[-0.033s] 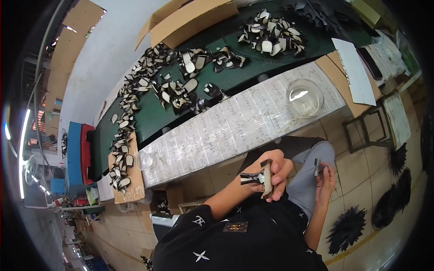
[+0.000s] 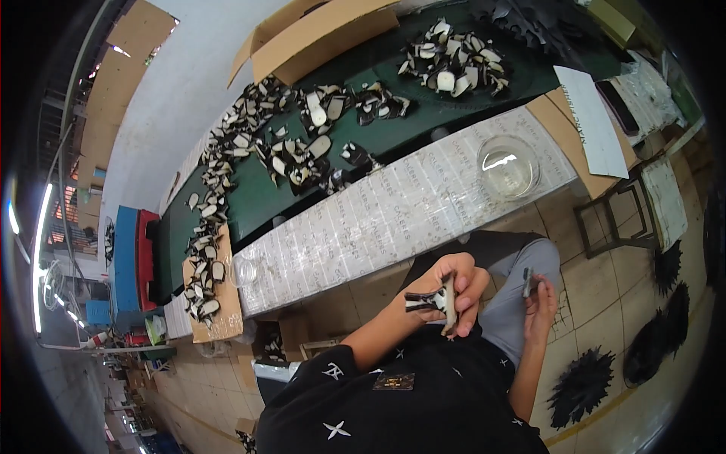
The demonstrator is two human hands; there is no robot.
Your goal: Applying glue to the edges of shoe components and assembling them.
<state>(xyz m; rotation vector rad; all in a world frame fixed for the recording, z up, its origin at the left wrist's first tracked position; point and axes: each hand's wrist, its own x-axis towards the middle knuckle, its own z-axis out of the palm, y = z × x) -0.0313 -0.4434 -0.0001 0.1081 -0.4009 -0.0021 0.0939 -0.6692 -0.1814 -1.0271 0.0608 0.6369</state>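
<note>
Lower center of frame: left hand (image 2: 463,291) has its grip wrapped round a black-and-white shoe heel (image 2: 437,302), pale edge by the fingers, dark prongs pointing left. Right hand (image 2: 538,310), just right of it, pinches a small dark piece (image 2: 528,283); can't identify it. Heap of shoe heels (image 2: 454,59) upper center on green bench (image 2: 242,204). Clear round dish (image 2: 522,181) right of center on printed-paper ledge (image 2: 393,219).

A tube light (image 2: 42,257) glares at left inside black fisheye edges.
</note>
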